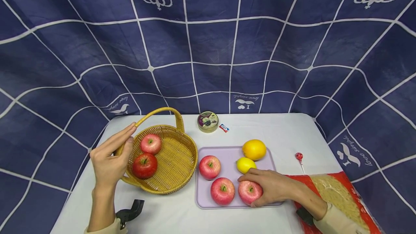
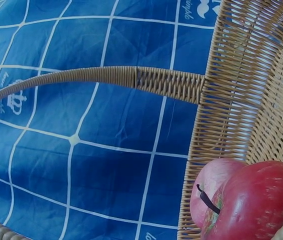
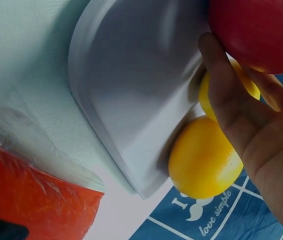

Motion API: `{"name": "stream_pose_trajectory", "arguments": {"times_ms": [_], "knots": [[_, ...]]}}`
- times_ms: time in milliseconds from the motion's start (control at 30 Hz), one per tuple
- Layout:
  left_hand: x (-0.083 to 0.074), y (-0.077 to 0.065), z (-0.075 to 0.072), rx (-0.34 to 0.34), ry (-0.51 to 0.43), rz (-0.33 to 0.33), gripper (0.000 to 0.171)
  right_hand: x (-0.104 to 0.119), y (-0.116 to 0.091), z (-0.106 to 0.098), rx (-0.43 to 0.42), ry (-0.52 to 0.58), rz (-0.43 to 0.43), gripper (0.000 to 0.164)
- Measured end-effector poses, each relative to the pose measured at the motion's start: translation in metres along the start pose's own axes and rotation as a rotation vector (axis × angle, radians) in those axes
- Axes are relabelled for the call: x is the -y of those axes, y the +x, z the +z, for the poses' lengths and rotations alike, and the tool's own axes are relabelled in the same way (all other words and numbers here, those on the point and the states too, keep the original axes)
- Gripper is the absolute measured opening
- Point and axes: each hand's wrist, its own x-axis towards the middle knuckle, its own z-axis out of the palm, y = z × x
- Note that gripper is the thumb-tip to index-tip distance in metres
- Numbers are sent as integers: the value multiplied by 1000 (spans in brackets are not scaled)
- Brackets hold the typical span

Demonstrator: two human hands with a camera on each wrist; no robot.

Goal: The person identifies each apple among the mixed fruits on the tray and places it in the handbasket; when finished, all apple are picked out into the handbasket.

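My left hand (image 1: 112, 154) holds the handle (image 1: 159, 110) of a yellow wicker basket (image 1: 172, 169), the handle passing between thumb and fingers. Inside the basket, at its left, sit a pink-red apple (image 1: 151, 143) and a darker red apple (image 1: 144, 165). At the near right of a pale purple tray (image 1: 231, 150), my right hand (image 1: 269, 185) grips an apple (image 1: 249, 192) between thumb and fingers. Two more apples, one near (image 1: 222, 191) and one farther back (image 1: 209, 167), rest on the tray. Behind my right hand lie a yellow lemon (image 1: 245, 165) and a larger yellow-orange fruit (image 1: 254, 150).
A round tin (image 1: 208, 122) and a small wrapped candy (image 1: 224, 128) lie at the table's back. To the tray's right are a red lollipop (image 1: 299, 156) and a red package with a clear window (image 1: 338, 194). A blue checked curtain (image 1: 211, 42) hangs behind the white table (image 1: 286, 129).
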Motion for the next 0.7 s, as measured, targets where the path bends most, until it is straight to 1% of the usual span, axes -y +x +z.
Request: {"name": "stream_pose_trajectory", "arguments": {"times_ms": [333, 533, 700], "knots": [[2, -1, -1, 2, 10, 2, 22, -1, 0, 1, -30, -33, -22, 69], [5, -2, -2, 7, 19, -4, 23, 1, 0, -2, -66, -66, -32, 69], [6, -2, -2, 11, 22, -6, 23, 2, 1, -5, -72, -74, -40, 66]]}}
